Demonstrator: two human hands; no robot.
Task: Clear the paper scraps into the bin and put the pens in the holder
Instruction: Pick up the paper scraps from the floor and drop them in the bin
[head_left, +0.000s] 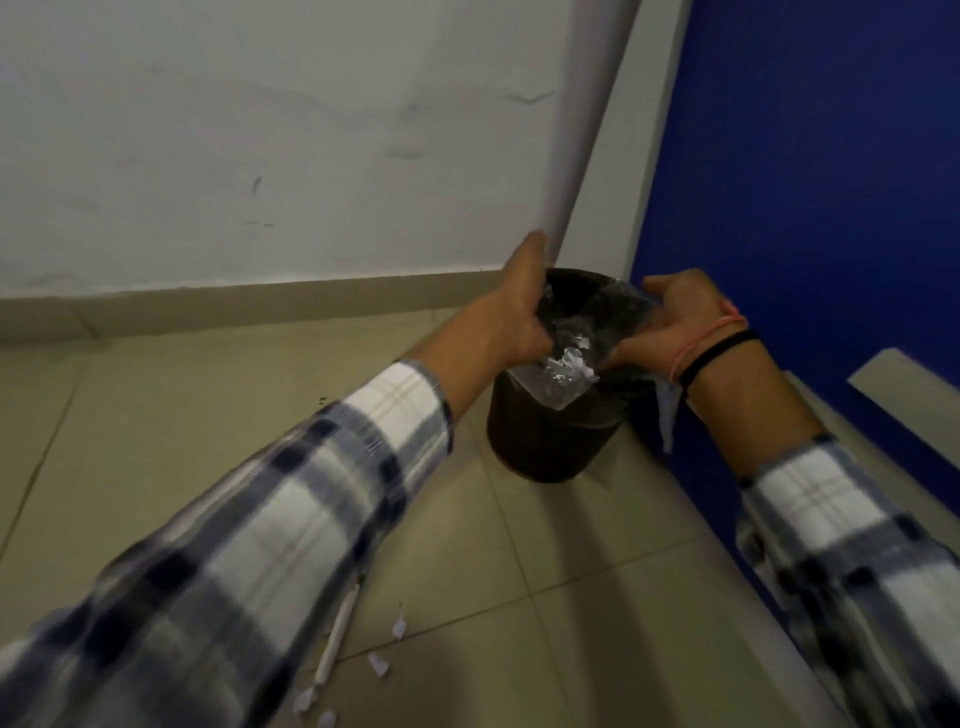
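A dark round bin (540, 441) stands on the floor in the corner beside a blue wall. Over its mouth both hands hold a clear plastic sheet or bag (558, 387) with white paper scraps (574, 358) lying in it. My left hand (519, 306) grips the sheet's left side, and my right hand (675, 322) pinches its right side. Several small paper scraps (379, 662) lie on the floor tiles near the bottom of the view, next to a white pen-like stick (337, 636).
A white wall (260, 130) with a beige skirting runs behind the bin. The blue wall (805, 182) closes off the right side. Beige floor tiles (519, 571) spread in front of the bin.
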